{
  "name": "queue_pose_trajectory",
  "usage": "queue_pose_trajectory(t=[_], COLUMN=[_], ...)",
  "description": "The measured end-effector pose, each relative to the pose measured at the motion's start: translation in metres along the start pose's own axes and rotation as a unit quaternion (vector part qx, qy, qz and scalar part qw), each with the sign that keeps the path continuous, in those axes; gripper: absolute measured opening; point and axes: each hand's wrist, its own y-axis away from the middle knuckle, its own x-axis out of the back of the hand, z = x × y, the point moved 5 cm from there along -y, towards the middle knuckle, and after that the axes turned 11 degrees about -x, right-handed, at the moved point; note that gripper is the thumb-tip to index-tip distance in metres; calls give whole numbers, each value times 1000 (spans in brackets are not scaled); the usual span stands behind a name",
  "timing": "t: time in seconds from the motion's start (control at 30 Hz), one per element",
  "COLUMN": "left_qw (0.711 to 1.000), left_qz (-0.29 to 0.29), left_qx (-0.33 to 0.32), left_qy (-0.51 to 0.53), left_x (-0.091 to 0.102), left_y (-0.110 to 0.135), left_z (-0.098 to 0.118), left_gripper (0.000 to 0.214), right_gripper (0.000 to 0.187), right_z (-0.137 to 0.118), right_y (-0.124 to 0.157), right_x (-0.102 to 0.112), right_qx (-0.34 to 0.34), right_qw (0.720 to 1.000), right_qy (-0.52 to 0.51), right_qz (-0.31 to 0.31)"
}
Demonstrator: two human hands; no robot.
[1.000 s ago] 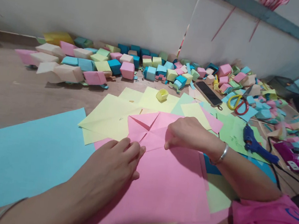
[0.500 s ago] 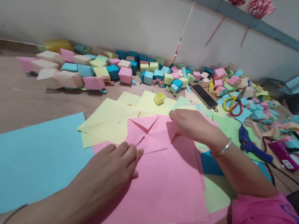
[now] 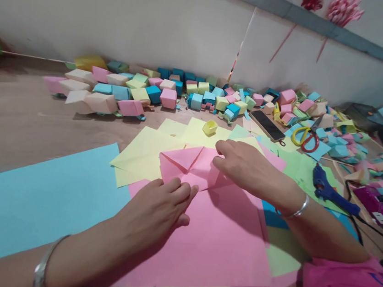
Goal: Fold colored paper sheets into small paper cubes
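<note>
A pink paper sheet, its corners folded toward the middle, lies on a larger pink sheet. My left hand rests along the near edge of the folded paper, fingertips pressing on it and thumb held apart. At the right side of that paper is my right hand, its fingers curled and pinching at the edge; the fingertips are partly hidden. Beneath and behind lie pale yellow sheets, with a small yellow folded paper cup just beyond the fold.
A blue sheet spreads at the left. Many coloured paper boxes line the wall. To the right are a phone, scissors, a blue glue gun with its cable, and a purple power strip.
My left hand has slid slightly right along the folded paper. The near flap now looks folded further in. My right hand's fingers have curled more, and the view has shifted a little left.
</note>
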Motion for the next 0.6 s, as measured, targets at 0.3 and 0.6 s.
queue_pose_trajectory(t=[0.3,0.6], left_qw=[1000,996], left_qz=[14,23], left_qx=[-9,52], left_qy=[26,-66], left_x=[1,12], left_y=[-11,5], left_z=[-4,4], left_gripper=[43,30], right_gripper=[22,21], right_z=[-2,-16], right_y=[2,12], right_x=[3,14], right_qx=[39,49], right_qw=[999,999], right_qy=[10,17], right_qz=[-6,-5])
